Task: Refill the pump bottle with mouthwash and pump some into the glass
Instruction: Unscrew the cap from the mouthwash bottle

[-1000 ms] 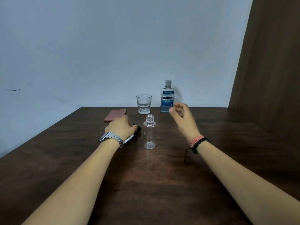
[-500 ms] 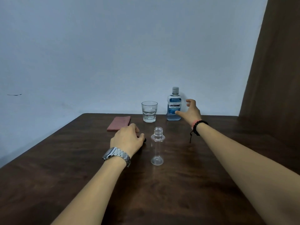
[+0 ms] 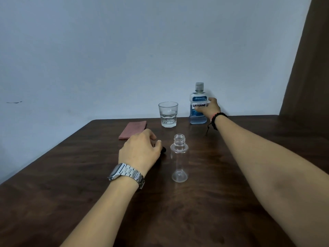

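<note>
An empty clear pump bottle (image 3: pixel 179 157) stands open-necked mid-table. Just left of it my left hand (image 3: pixel 140 152) rests on the table, fingers curled over the black pump head (image 3: pixel 163 149), which is mostly hidden. At the back edge stands the blue mouthwash bottle (image 3: pixel 198 97), capped and upright on the table. My right hand (image 3: pixel 210 109) is wrapped around its right side, thumb on the label. A clear glass (image 3: pixel 168 114) with a little clear liquid stands to the left of the mouthwash.
A folded pink cloth (image 3: pixel 133 129) lies at the back left of the dark wooden table (image 3: pixel 213 202). A pale wall runs right behind the table's far edge. A brown panel (image 3: pixel 309 68) stands at the right.
My right hand has reached forward from above the pump bottle to the mouthwash bottle and closed around it. My left hand has stayed over the pump head.
</note>
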